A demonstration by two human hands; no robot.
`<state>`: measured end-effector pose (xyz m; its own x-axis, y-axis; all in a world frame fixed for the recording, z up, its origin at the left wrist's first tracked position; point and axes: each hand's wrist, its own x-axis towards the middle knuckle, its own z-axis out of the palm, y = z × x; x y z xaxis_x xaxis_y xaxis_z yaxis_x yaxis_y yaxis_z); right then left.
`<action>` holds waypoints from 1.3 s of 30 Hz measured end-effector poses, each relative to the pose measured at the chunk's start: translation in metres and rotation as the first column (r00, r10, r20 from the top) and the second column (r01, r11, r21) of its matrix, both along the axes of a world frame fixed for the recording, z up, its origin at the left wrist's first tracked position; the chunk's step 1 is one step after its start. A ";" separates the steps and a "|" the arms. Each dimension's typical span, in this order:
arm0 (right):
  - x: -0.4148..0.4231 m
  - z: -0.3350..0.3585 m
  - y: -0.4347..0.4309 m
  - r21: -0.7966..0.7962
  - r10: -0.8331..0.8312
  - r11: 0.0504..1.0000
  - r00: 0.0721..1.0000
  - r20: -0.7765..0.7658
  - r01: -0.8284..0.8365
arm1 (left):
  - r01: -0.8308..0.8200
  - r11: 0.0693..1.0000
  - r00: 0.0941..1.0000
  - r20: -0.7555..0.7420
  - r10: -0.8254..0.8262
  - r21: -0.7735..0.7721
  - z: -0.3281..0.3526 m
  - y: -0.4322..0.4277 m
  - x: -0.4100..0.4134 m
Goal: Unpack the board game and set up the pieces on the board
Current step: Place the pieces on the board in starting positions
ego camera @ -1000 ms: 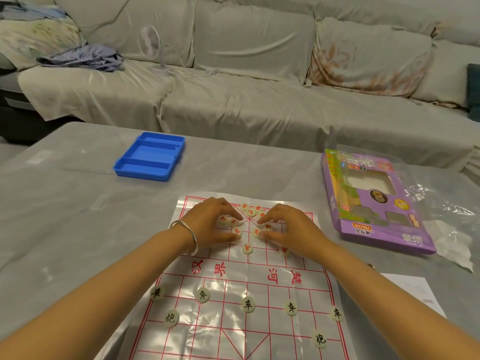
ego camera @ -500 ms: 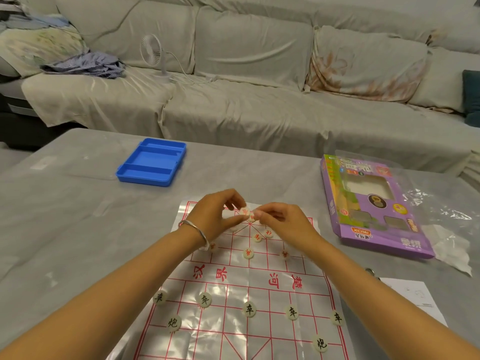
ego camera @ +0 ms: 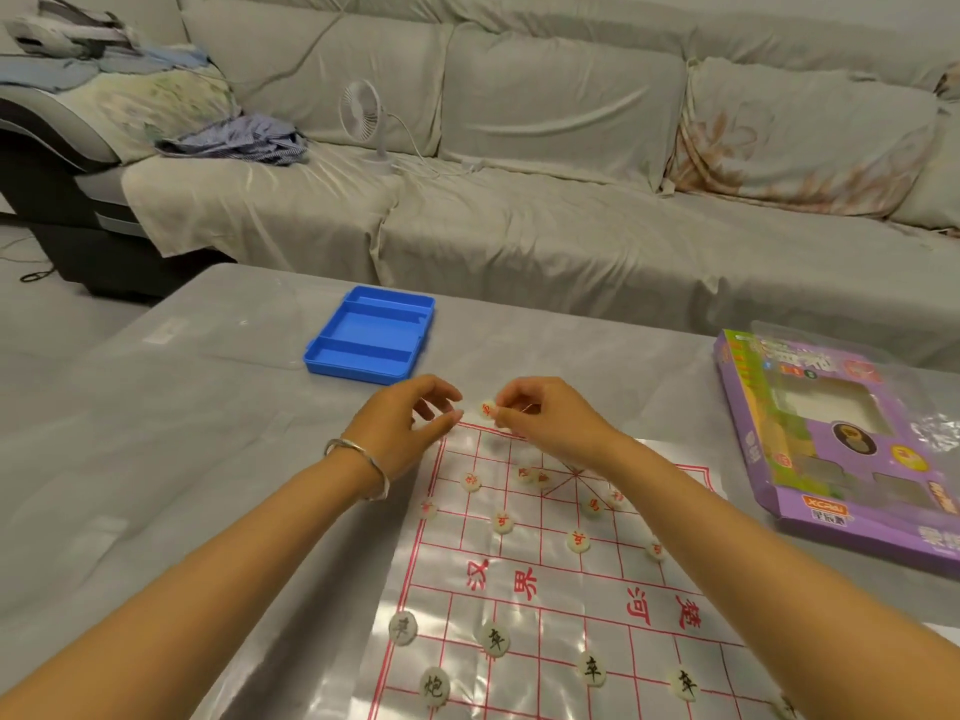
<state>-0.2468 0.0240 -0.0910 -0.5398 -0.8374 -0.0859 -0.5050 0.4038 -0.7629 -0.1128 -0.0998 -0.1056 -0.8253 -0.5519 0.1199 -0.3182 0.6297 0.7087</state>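
Pinching a small round cream disc marked in red (ego camera: 487, 408) between fingertips, the right hand (ego camera: 550, 426) holds it just above the far edge of the glossy plastic board sheet printed with a red grid (ego camera: 561, 579). The left hand (ego camera: 402, 433), a thin silver metal bangle (ego camera: 358, 459) round its wrist, hovers just beside it with fingers loosely curled and spread, gripping nothing.

The sheet lies flat on the grey table under a shiny clear film (ego camera: 156, 459), and its surface throws pale glare. On its far half sit several more red-lettered round pieces (ego camera: 502, 521), smooth and button-like, scattered unevenly over the grid lines; some are partly hidden behind the right forearm. On the near half stand black-lettered round pieces (ego camera: 493, 638), set in a loose row, with another below at the left.

Beyond the hands rests a rectangular blue plastic tray with three shallow compartments (ego camera: 371, 335), all bare. At the right lies a purple cardboard game box with a cut-out window (ego camera: 831, 439), partly sleeved in crinkled clear wrap (ego camera: 935, 428). Behind the table runs a sofa draped in wrinkled beige cloth (ego camera: 519, 226), a small white desk fan (ego camera: 363, 114) standing on its seat.
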 end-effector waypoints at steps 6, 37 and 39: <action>-0.004 -0.014 -0.036 0.401 0.352 0.888 0.894 -0.277 -0.225 | 0.057 0.998 0.988 0.143 -0.053 -0.020 -0.023 -0.024 0.011; -0.039 -0.006 0.001 -0.037 -0.036 0.999 0.962 -0.271 0.027 | 0.001 1.000 0.993 0.120 0.001 -0.015 -0.038 -0.036 -0.016; -0.041 -0.003 0.007 -0.053 -0.052 0.998 0.962 -0.269 0.039 | -0.005 1.000 0.992 0.124 0.006 -0.011 -0.037 -0.035 -0.016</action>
<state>-0.2882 0.0307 -0.0937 -0.5752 -0.8109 0.1074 -0.6768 0.3981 -0.6192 -0.1289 -0.1351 -0.1427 -0.8311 -0.5557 0.0228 -0.4066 0.6349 0.6569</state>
